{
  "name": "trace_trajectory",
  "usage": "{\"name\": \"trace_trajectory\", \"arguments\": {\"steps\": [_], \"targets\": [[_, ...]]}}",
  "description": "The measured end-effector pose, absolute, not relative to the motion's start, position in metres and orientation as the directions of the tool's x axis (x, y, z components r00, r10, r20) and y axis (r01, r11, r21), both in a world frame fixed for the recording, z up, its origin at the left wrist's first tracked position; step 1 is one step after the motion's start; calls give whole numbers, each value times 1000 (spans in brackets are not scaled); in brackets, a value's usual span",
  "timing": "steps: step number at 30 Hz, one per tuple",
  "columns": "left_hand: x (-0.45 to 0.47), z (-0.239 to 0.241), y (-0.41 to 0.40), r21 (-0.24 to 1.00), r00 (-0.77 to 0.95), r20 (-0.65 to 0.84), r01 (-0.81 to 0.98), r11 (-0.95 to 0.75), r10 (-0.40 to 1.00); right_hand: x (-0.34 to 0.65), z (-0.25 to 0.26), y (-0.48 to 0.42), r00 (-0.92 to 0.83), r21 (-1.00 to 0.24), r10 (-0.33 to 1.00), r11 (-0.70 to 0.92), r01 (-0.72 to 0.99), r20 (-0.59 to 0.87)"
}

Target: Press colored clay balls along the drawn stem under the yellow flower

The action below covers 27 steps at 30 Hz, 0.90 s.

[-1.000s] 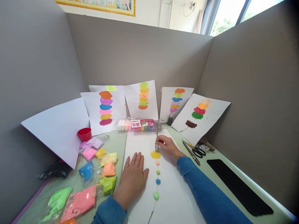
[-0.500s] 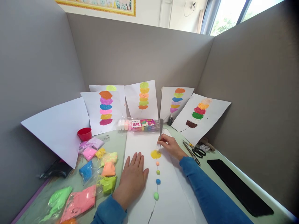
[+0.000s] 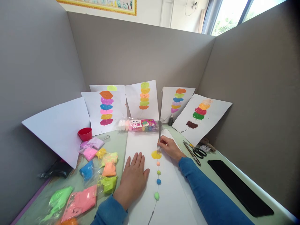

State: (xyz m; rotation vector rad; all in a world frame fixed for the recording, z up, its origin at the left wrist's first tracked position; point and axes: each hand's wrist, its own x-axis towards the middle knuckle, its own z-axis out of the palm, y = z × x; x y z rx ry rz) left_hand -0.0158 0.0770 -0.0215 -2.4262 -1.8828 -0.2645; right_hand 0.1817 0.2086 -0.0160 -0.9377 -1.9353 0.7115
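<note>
My right hand [image 3: 170,147] grips a metal fork [image 3: 159,132], held upright with its tines on or just over a flattened yellow clay disc [image 3: 155,155]. The disc lies on a white sheet of paper [image 3: 142,142]. Below it, small balls of clay sit along a drawn line: a peach one [image 3: 158,163], a yellow-green one [image 3: 158,172], a blue one [image 3: 158,182] and a light green one [image 3: 157,196]. Flat on the paper, left of the balls, rests my left hand [image 3: 134,178], fingers stretched out.
Bags of coloured clay [image 3: 81,200] and a red cup [image 3: 85,134] are on the left. Behind the paper lies a packaged clay set [image 3: 140,125], with painted sheets [image 3: 144,109] leaning beyond. Scissors [image 3: 199,152], a pen [image 3: 194,156] and a black flat object [image 3: 239,187] are on the right.
The fork has shifted slightly left along the yellow disc, my right hand moving with it. My left hand stays in place.
</note>
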Motion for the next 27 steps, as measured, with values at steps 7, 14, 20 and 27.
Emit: {"name": "trace_trajectory", "arguments": {"steps": [7,14,20,27], "targets": [[-16,-22,77,57,239,187,966,-254,953,179,-17,203,-393,-776,818,548,313,419],[-15,-21,77,58,235,172,967,-248,957,177,-17,205,-397,-761,815,556,334,422],[-16,-22,78,59,239,178,966,-253,955,181,-16,206,-378,-760,819,557,336,433],[-16,-22,78,62,236,175,966,-250,956,177,-18,207,-419,-759,808,560,332,413]]}}
